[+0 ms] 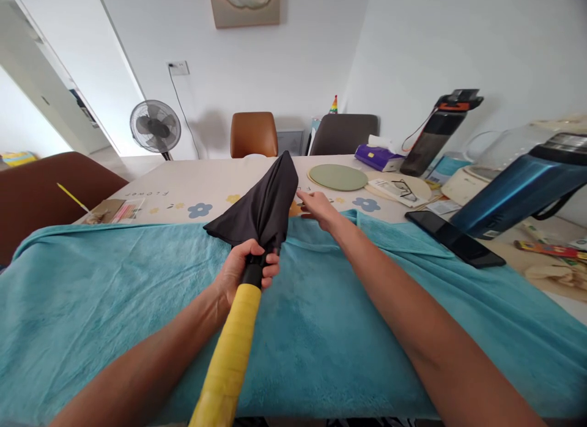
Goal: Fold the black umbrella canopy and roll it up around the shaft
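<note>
A black umbrella (263, 200) with a yellow-wrapped handle (233, 347) points away from me over the table, its canopy folded but loose. My left hand (245, 268) is wrapped round the black part of the shaft, just above the yellow grip. Beside the canopy's right edge is my right hand (318, 208), fingers stretched out towards the cloth; I cannot tell whether the fingertips touch it. Under both arms a teal blanket (321, 329) covers the near side of the table.
To the right lie a black phone (454, 237), a blue thermos (523, 185), a dark water bottle (435, 133), a purple tissue pack (378, 156) and a green round placemat (338, 177). Chairs (254, 134) and a fan (156, 127) stand beyond the table. A yellow pencil (72, 196) is at left.
</note>
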Demonstrator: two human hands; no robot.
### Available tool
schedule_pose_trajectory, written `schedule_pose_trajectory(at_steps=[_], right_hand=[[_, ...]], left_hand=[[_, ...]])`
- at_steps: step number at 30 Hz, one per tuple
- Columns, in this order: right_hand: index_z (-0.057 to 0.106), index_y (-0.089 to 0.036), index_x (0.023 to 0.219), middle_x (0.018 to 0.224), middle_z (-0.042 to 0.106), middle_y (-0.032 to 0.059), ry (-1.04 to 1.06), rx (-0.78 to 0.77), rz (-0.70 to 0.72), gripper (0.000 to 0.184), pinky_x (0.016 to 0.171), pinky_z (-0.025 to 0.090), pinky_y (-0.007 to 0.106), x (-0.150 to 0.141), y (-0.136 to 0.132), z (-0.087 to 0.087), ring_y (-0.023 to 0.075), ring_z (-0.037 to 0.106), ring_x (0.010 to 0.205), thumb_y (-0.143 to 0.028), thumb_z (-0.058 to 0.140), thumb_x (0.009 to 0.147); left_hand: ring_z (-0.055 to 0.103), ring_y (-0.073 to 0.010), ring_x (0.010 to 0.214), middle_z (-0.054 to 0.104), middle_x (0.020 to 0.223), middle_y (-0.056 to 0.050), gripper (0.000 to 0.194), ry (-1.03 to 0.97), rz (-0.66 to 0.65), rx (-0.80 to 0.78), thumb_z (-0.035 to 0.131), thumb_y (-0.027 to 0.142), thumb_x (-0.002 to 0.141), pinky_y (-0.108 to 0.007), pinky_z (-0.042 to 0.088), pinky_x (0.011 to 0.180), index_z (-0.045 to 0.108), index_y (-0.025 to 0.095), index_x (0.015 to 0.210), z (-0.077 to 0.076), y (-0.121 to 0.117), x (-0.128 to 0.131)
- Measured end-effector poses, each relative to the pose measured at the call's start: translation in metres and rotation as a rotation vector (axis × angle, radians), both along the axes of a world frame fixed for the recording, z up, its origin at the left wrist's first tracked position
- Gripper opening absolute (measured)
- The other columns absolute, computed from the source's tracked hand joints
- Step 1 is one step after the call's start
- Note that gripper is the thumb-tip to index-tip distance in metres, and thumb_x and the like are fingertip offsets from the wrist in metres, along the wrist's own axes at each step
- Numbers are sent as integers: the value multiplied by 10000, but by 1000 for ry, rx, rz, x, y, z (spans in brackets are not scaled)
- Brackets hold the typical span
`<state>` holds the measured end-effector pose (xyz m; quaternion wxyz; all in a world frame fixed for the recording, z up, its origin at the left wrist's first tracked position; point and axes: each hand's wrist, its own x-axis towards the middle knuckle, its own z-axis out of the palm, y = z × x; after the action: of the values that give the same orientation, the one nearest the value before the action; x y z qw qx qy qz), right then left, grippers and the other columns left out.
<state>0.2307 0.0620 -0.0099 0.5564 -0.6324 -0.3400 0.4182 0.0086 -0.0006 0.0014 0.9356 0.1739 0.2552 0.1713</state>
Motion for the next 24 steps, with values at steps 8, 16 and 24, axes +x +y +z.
schedule_pose_trajectory(at_steps=[8,16,24], right_hand=[[554,-148,837,687,627,51,560,-62,227,245,607,529,259,-19,-2,-13,141,599,619,-361,446,896],[549,-141,569,398,495,-5,-130,-147,49,248,368,384,207,-7,-11,-2,101,452,368,-235,599,794],[570,-143,616,483,548,13,-148,-25,-129,133,409,411,231,25,-10,20,135,524,441,-136,565,749]], left_hand=[[381,-85,424,407,581,26,172,-16,6,-7,425,152,630,-173,340,291,450,138,799,-4,0,1],[365,-61,393,369,548,58,57,68,27,39,471,197,774,-153,312,278,446,152,753,-6,-2,5],[432,-49,419,451,596,36,86,196,26,115,498,153,756,-160,398,328,455,143,683,-9,-6,9]])
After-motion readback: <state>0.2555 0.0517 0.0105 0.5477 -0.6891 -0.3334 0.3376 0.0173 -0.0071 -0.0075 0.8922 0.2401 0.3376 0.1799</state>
